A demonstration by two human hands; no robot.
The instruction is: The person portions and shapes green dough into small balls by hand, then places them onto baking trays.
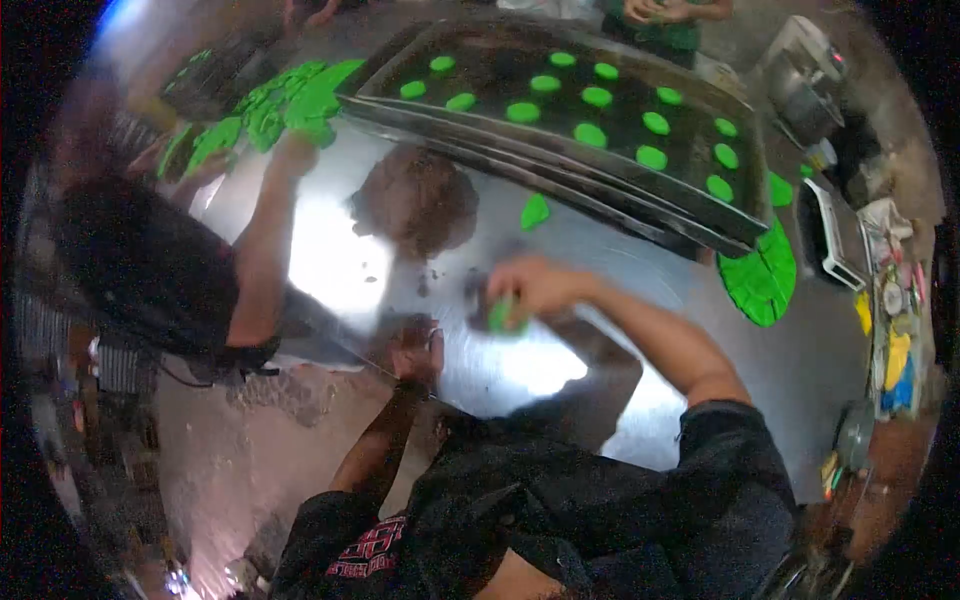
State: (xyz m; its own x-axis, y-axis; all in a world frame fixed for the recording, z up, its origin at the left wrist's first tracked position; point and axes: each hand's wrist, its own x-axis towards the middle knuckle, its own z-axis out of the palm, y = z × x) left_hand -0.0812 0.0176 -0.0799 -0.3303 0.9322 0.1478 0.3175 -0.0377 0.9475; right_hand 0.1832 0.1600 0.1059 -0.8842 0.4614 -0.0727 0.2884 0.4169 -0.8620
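Observation:
My right hand (538, 285) is over the metal table, blurred by motion. Its fingers are closed on a small piece of green dough (507, 316). At the table's near edge, my left hand (415, 358) has its fingers curled around something thin, too blurred to name. A smaller scrap of green dough (535, 211) lies on the tabletop beyond my right hand. At the back, a dark baking tray (480, 140) carries several flat green dough rounds (590, 134), spaced apart.
A co-worker's arm (262, 240) reaches from the left toward a green dough heap (300, 100). More dough (760, 275) sits right of the tray. A brown patch (415, 200) marks the metal table (610, 260). A white-edged scale-like object (835, 235) stands at right. Another person's hands (665, 10) show behind.

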